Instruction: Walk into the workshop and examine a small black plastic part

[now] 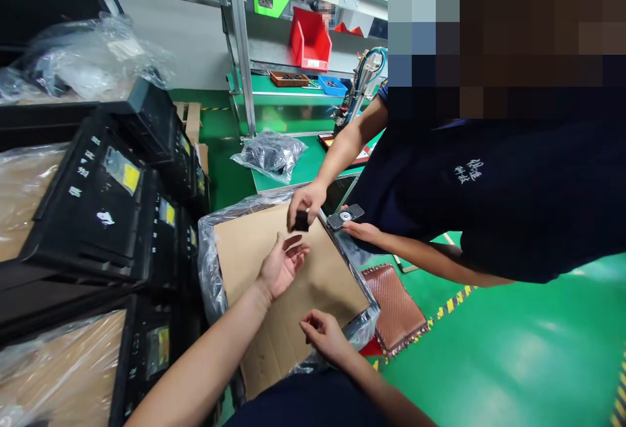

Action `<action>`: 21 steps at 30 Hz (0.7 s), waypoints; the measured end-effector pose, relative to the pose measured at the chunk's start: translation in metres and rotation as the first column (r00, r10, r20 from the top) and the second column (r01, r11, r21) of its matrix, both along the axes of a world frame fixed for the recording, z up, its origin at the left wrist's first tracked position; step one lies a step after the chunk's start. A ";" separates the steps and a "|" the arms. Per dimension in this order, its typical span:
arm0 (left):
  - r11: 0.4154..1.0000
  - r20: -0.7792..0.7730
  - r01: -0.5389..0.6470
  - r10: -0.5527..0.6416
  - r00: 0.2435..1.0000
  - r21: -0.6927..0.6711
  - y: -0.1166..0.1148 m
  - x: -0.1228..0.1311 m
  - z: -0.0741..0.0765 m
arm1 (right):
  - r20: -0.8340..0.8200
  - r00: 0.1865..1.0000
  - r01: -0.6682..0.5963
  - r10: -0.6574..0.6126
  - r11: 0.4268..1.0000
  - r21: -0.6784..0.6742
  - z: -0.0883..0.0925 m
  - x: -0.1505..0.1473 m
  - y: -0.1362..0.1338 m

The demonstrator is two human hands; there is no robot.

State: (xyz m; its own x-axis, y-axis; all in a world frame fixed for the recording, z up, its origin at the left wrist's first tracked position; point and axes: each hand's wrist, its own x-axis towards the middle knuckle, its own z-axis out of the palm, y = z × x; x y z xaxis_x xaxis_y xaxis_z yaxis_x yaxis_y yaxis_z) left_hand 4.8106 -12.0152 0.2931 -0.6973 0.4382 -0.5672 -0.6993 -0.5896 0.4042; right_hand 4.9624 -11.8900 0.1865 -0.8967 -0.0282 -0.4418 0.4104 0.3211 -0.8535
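Left fingers point(295, 248) spread wide, empty

The left hand point(281, 265) hovers open above a cardboard sheet point(323, 283), the right hand point(323, 336) curls over it, and a co-worker's hand point(306, 202) grips a small black block point(302, 221).

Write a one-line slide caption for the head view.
Left hand and right hand hover over cardboard as a co-worker's hand holds a black block.

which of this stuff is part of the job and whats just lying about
Part of the job:
left hand and right hand, open over the cardboard sheet
co-worker's hand with a small black block
black plate with a round metal centre

Lying about:
black plastic cases
bagged black parts
brown mat
red bin
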 end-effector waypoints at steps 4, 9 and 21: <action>0.998 -0.059 0.062 -0.064 0.996 -0.024 -0.006 0.005 -0.009 | 0.014 1.000 0.005 -0.005 1.000 0.019 -0.006 0.003 0.000; 0.985 0.022 0.029 -0.026 0.999 -0.171 -0.032 0.027 -0.045 | 0.049 0.999 -0.006 0.004 1.000 0.028 -0.012 0.005 -0.004; 0.911 0.190 0.052 0.029 0.981 -0.408 -0.085 0.098 -0.112 | 0.075 0.994 -0.093 0.084 0.987 0.127 -0.017 -0.006 -0.014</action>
State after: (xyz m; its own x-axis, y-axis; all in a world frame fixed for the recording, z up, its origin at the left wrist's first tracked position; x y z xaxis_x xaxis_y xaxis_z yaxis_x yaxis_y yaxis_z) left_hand 4.9085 -12.1001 0.1814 -0.5565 0.1462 -0.8179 -0.7918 -0.3915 0.4688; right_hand 4.9563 -11.9035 0.1695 -0.8604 -0.0442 -0.5078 0.4319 0.4657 -0.7724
